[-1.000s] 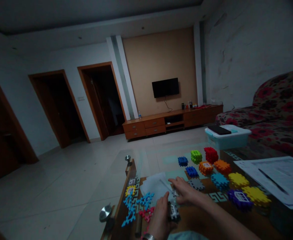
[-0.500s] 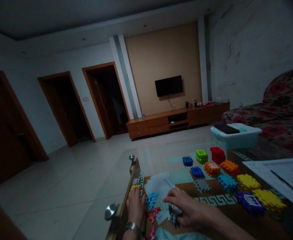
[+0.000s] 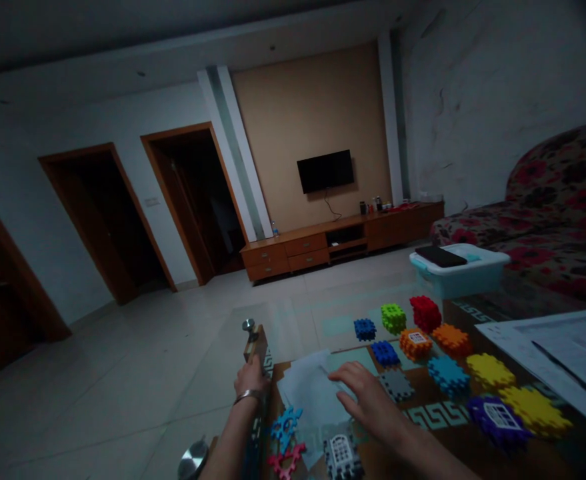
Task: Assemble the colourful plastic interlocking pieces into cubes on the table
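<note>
At the table's left edge, my left hand is closed with its fingers curled downward; what they hold, if anything, is hidden. My right hand hovers over the white paper sheets, fingers apart and holding nothing. Below it sits a grey interlocking block with a white window piece on top. Between the hands, nearer me, lie a light-blue connector piece and a pink-red one. A flat grey toothed tile block is just beyond my right hand.
Right of my hands stand several toothed blocks, among them a red block, a teal block and a purple block. A printed sheet with a pen lies at far right. Behind is a lidded plastic bin.
My right hand has let go of the grey window block and lifted away from it. My left hand has moved forward along the table edge. The view has shifted slightly right.
</note>
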`<state>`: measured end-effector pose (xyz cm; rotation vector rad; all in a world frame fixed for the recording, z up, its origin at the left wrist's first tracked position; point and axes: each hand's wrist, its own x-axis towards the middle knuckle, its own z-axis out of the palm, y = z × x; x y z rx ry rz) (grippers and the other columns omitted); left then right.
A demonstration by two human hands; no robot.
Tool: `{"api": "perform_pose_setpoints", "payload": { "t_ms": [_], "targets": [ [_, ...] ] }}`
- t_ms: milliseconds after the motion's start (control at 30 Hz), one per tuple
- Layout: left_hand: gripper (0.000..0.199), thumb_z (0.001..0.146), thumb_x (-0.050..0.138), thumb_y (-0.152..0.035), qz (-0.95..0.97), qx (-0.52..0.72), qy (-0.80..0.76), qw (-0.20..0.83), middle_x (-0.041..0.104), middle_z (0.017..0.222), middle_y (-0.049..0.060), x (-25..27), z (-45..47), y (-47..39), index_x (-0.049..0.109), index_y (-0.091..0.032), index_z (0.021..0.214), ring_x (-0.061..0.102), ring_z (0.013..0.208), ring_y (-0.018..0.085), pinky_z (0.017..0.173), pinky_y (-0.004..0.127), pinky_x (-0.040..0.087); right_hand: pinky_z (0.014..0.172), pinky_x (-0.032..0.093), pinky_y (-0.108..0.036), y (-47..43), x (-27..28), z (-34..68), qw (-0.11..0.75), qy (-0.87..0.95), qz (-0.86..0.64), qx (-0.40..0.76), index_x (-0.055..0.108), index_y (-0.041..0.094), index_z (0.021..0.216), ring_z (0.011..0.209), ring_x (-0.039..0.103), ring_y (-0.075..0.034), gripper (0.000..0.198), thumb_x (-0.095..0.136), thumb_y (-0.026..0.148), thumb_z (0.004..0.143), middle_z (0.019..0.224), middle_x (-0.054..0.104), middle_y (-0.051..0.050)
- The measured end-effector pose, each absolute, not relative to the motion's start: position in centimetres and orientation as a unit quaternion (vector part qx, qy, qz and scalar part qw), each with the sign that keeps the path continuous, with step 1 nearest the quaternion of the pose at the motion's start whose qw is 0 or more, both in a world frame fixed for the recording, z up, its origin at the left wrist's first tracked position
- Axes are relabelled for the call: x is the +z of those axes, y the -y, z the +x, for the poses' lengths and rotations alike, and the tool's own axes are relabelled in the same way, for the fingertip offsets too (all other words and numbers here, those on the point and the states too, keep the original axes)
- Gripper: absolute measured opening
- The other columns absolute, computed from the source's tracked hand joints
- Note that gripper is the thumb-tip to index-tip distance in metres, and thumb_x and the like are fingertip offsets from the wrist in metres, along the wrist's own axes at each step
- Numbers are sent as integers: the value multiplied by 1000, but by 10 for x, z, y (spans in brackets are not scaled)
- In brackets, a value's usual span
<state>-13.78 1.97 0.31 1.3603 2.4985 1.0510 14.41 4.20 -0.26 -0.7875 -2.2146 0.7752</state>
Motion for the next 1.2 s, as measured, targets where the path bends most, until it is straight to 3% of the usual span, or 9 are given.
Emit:
{"api": "perform_pose_setpoints", "payload": {
  "t_ms": [133,267,400,600,767,900,1033,1133,1200],
  "targets": [
    [22,67,73,-27,363,502,-719,315,66,81,1,30,-114,-23,59,-27,85,60,97,24,83,32,46,104,43,-42,-39,6,146,354,824,-301,324,65,20,117,116,57,-25,38,51,14,83,117,67,-10],
    [33,73,71,-47,354,534,-602,477,70,86,8,47,-68,3,65,-20,91,64,85,24,74,33,50,116,32,-44,-26,20,145,350,820,-262,369,49,20,140,136,43,-25,69,60,11,72,145,51,-11],
    [45,70,80,-43,322,582,-448,597,72,99,7,41,-24,43,69,-20,106,66,93,22,73,27,51,116,32,-48,-16,28,142,353,824,-204,393,45,21,143,138,41,-29,80,71,14,68,149,47,-13],
    [60,68,83,-45,281,632,-449,566,70,113,10,21,-15,67,63,-21,120,66,104,25,76,30,54,106,42,-40,-11,26,151,352,845,-154,372,51,20,137,121,55,-26,71,68,10,68,131,61,-12],
    [45,71,82,-39,192,636,-578,473,69,112,10,8,-34,79,64,-22,109,65,107,23,82,29,53,107,38,-45,-9,20,164,221,902,-212,304,56,18,132,121,51,-31,63,68,18,71,127,61,-13],
    [58,66,81,-57,228,584,-604,493,68,103,6,3,-31,89,63,-22,110,65,94,19,78,27,49,109,33,-49,-2,28,166,127,918,-246,282,60,14,126,123,48,-35,56,71,21,71,126,60,-16],
    [82,52,79,-75,256,521,-631,514,64,110,7,5,-20,94,62,-22,112,60,103,23,77,30,47,108,35,-48,-4,26,164,95,921,-248,286,61,16,126,125,47,-35,60,75,24,69,129,57,-16],
    [85,49,77,-78,258,491,-632,541,63,111,9,8,-14,97,61,-23,111,58,106,26,74,31,46,109,35,-42,-15,11,165,78,907,-285,299,58,15,131,130,45,-34,76,84,26,60,137,53,-16],
    [83,49,77,-78,261,479,-624,560,63,109,9,10,-11,99,61,-23,109,57,108,27,73,30,45,106,38,-38,-20,1,169,57,887,-343,304,62,14,125,128,48,-34,74,86,23,55,134,56,-16]
  ]
}}
